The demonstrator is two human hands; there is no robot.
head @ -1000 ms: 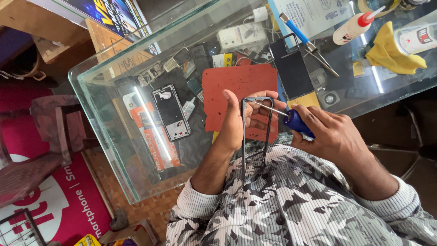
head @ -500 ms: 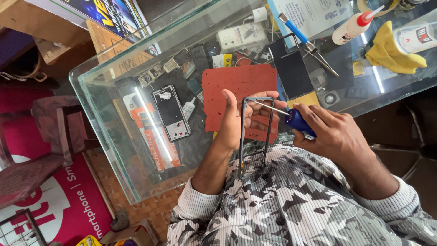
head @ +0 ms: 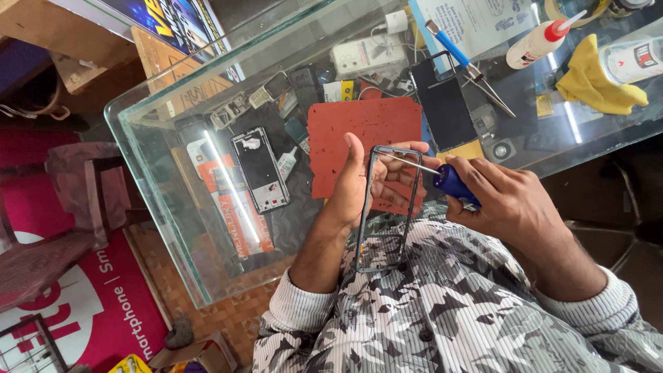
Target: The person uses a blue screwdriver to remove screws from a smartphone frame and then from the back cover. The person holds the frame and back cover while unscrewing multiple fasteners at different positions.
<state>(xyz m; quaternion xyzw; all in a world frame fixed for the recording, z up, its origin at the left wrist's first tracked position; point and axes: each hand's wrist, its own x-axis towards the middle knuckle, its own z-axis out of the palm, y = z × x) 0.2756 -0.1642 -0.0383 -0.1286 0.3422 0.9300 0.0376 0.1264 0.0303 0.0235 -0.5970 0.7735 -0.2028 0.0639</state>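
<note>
Left hand [head: 362, 183] fingers grip the bare phone frame [head: 388, 207]; right hand [head: 507, 200] fingers clasp a blue-handled screwdriver [head: 442, 178], tip inside it; work looks mid-way.

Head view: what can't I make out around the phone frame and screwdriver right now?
- Screwdriver tip: too small to see where it meets the phone frame.
- Handle end: hidden in the right hand.
- Left hand fingers: partly behind the frame.
- Frame's lower end: blends into the patterned shirt.
</note>
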